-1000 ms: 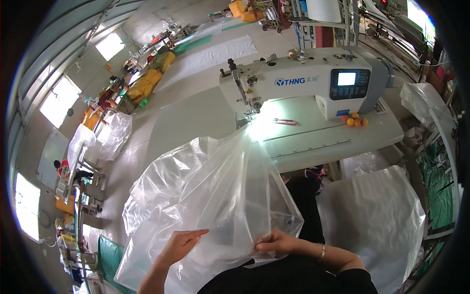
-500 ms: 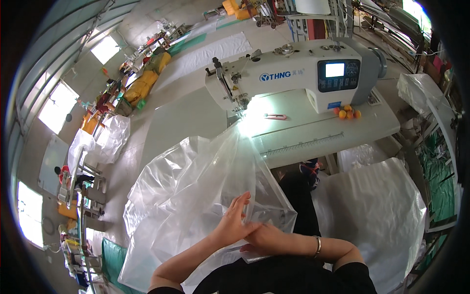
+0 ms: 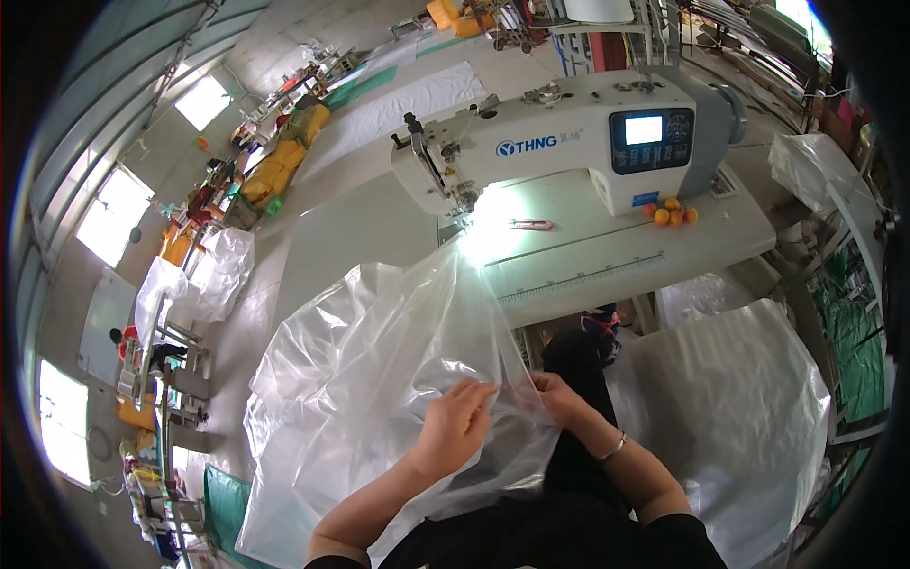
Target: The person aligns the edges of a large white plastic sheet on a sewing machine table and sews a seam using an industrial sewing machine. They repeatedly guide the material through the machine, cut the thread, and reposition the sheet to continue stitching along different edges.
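Note:
A large clear plastic sheet spreads over my lap and runs up to a narrow gathered end under the needle of a white sewing machine. My left hand lies on the sheet with its fingers bent and closed on a fold of the plastic. At the sheet's right edge, my right hand pinches the plastic between thumb and fingers. A bracelet circles the right wrist. Bright lamp light washes out the needle area, so the stitching point is hidden.
On the machine table lie a pinkish-red cutter and several small orange fruits. More clear plastic sheeting hangs at my right. Far left stand workbenches and yellow bundles.
My hands, close together over the lap before, have come apart. The right one has moved up and right to the sheet's edge; the left one has turned and its fingers have closed.

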The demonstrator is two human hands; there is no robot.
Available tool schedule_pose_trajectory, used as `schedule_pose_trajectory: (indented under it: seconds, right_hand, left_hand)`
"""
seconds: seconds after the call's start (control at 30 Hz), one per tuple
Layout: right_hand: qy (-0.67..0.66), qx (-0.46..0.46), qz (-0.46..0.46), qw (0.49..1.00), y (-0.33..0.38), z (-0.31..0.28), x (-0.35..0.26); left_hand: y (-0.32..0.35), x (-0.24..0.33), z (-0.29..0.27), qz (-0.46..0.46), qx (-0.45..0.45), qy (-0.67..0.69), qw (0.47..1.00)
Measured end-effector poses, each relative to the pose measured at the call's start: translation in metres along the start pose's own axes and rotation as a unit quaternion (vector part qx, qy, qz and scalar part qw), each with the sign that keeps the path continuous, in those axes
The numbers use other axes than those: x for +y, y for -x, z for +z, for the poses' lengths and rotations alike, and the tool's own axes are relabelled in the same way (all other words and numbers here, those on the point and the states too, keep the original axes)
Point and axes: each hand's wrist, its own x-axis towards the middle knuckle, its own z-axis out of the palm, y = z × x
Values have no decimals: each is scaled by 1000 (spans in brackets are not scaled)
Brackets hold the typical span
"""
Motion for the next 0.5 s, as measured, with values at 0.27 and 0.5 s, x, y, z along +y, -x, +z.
schedule_pose_trajectory:
  seconds: [0.27,0.5]
  right_hand:
    - [300,306,-255,867,35,18,-27]
    - [211,267,-245,908,53,44,-50]
  left_hand:
    - [8,-48,75,1,-156,-222,962]
    - [3,-4,-17,-85,-23,137,987]
